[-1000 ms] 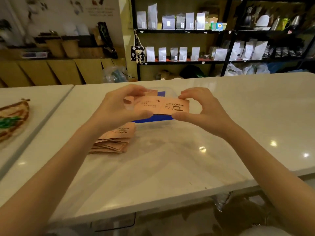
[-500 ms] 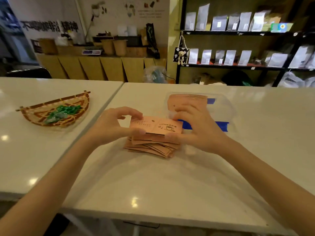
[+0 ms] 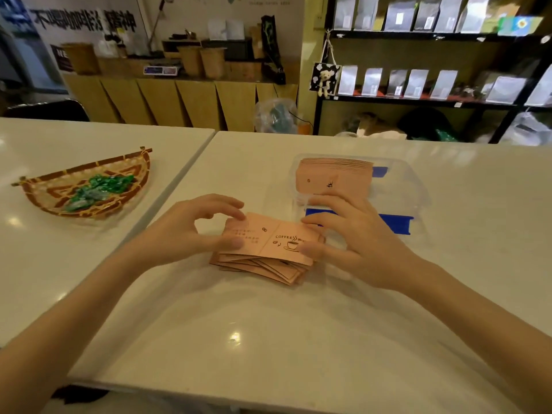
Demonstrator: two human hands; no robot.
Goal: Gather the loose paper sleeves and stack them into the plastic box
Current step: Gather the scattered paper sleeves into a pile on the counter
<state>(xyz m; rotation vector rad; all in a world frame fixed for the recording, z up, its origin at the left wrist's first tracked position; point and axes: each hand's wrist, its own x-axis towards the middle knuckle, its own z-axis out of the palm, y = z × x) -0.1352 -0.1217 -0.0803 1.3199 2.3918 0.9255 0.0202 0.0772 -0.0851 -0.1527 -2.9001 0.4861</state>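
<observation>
A messy pile of pink-brown paper sleeves [image 3: 263, 265] lies on the white table in front of me. The top sleeve [image 3: 270, 239], printed with a coffee cup, is pinched by my left hand [image 3: 194, 231] at its left end and my right hand [image 3: 349, 237] at its right end. Just behind and to the right stands the clear plastic box [image 3: 412, 189] with blue tape strips. A neat stack of sleeves [image 3: 331, 176] stands upright inside it at the left.
A woven basket [image 3: 89, 186] with green wrapped items rests on the neighbouring table at the left, across a narrow gap [image 3: 179, 180]. Shelves with pouches and a wooden counter stand behind the table.
A second ago both hands held a sleeve over the box. They have since come back to the loose pile and taken hold of the top sleeve; my view turned left.
</observation>
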